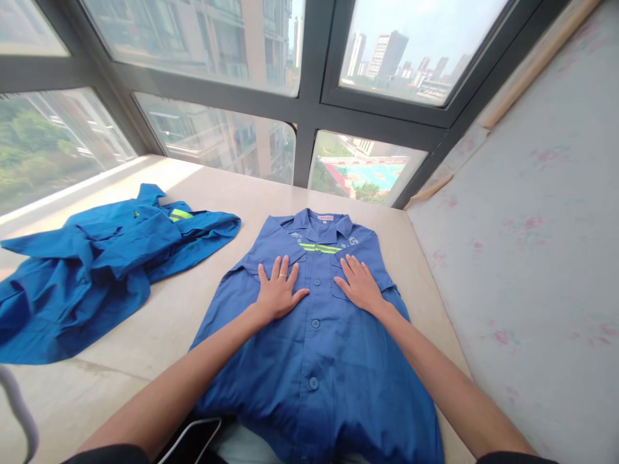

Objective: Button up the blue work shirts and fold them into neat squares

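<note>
A blue work shirt (285, 361) lies front side up on the ledge, its collar pointing at the window and its lower hem hanging toward me. Buttons run down its middle, and a yellow-green reflective stripe crosses the chest under some white lettering. My left hand (278, 290) rests flat on the left half of the chest, fingers spread, with a ring on one finger. On the other side of the button row, my right hand (358, 283) lies flat by a chest pocket, its fingers stretched out. The sleeves appear folded in over the front.
A second blue garment (106, 258) with a reflective stripe lies crumpled at the left. The pale ledge (178, 309) meets grey-framed windows (309, 109) at the back. A flower-patterned wall (527, 258) bounds the right side. A grey curved cord-like thing (19, 406) shows at the lower left.
</note>
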Demonstrator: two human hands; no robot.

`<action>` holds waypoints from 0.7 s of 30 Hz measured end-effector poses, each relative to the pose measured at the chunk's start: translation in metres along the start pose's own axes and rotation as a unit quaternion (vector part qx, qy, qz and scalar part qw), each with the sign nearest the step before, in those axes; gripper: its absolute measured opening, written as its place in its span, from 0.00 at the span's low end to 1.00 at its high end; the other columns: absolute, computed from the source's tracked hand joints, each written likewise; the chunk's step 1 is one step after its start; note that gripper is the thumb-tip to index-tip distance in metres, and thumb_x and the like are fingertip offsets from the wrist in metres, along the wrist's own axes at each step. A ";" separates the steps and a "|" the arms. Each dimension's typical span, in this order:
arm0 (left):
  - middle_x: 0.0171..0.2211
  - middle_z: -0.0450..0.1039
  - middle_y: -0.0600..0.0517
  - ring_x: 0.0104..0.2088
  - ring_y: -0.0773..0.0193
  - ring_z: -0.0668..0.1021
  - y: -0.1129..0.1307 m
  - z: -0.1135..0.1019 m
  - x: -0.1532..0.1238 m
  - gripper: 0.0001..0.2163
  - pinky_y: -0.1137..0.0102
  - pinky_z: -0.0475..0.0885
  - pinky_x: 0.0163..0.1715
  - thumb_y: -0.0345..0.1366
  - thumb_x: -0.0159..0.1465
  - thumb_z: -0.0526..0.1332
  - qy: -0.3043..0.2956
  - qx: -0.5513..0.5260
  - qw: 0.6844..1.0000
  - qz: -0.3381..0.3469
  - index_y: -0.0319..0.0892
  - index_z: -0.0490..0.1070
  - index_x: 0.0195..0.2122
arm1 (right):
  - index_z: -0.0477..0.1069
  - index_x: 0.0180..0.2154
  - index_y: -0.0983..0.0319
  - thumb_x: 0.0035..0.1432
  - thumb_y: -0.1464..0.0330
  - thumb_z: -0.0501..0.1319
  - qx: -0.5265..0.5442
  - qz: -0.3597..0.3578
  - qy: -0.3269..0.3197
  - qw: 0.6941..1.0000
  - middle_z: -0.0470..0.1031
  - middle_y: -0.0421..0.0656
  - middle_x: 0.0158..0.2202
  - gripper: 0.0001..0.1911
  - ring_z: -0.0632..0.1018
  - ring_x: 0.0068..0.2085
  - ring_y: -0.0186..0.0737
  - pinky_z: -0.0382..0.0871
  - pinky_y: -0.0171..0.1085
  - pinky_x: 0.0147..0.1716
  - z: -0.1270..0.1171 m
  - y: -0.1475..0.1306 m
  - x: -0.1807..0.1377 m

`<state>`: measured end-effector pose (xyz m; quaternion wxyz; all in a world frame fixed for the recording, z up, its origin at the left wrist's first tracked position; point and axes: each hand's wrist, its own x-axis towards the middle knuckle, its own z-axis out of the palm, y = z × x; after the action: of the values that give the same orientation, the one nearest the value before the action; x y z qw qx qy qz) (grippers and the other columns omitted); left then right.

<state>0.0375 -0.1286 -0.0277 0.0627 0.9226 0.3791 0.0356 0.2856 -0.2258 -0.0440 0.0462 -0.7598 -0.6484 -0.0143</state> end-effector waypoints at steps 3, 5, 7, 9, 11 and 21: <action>0.70 0.45 0.36 0.70 0.38 0.48 -0.005 0.005 0.008 0.36 0.30 0.39 0.59 0.62 0.66 0.42 0.029 -0.003 0.999 0.012 0.45 0.53 0.69 | 0.53 0.68 0.67 0.69 0.51 0.41 -0.002 -0.004 0.000 1.000 0.50 0.52 0.70 0.36 0.53 0.70 0.50 0.47 0.51 0.67 0.000 0.005 0.008; 0.70 0.47 0.37 0.70 0.39 0.49 -0.010 0.005 0.018 0.36 0.31 0.39 0.60 0.61 0.66 0.42 0.037 -0.008 0.999 0.020 0.46 0.54 0.69 | 0.53 0.68 0.67 0.69 0.51 0.41 -0.004 -0.004 0.001 1.000 0.50 0.53 0.70 0.36 0.53 0.70 0.50 0.46 0.51 0.67 0.001 0.010 0.016; 0.70 0.47 0.39 0.70 0.40 0.49 -0.015 0.003 0.030 0.34 0.31 0.39 0.61 0.61 0.66 0.43 0.040 -0.012 0.999 0.023 0.48 0.54 0.68 | 0.53 0.68 0.67 0.69 0.51 0.41 -0.005 -0.001 0.000 1.000 0.50 0.53 0.70 0.36 0.53 0.70 0.51 0.46 0.51 0.67 0.001 0.014 0.026; 0.70 0.48 0.40 0.70 0.41 0.50 -0.020 0.002 0.042 0.34 0.32 0.38 0.61 0.60 0.66 0.43 0.040 -0.013 0.999 0.024 0.49 0.55 0.68 | 0.53 0.68 0.67 0.69 0.51 0.41 -0.006 0.004 -0.002 1.000 0.50 0.53 0.70 0.36 0.53 0.70 0.51 0.46 0.51 0.67 0.001 0.016 0.036; 0.70 0.47 0.41 0.70 0.42 0.50 -0.024 0.002 0.053 0.33 0.32 0.38 0.61 0.60 0.67 0.42 0.037 -0.013 0.999 0.026 0.48 0.55 0.68 | 0.53 0.68 0.68 0.69 0.51 0.41 -0.008 0.010 -0.001 1.000 0.50 0.53 0.70 0.36 0.53 0.70 0.51 0.46 0.51 0.67 0.001 0.018 0.046; 0.70 0.49 0.43 0.70 0.47 0.51 -0.030 -0.001 0.071 0.33 0.38 0.40 0.64 0.56 0.69 0.40 0.047 -0.047 0.998 0.018 0.44 0.44 0.71 | 0.53 0.68 0.66 0.69 0.52 0.43 -0.004 0.023 0.019 1.000 0.51 0.53 0.70 0.35 0.54 0.70 0.50 0.46 0.51 0.66 0.006 0.022 0.061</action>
<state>0.0665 -0.0576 -0.0293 0.0880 0.9225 0.3630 0.0975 0.3163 -0.1683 -0.0465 0.0561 -0.7745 -0.6294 -0.0298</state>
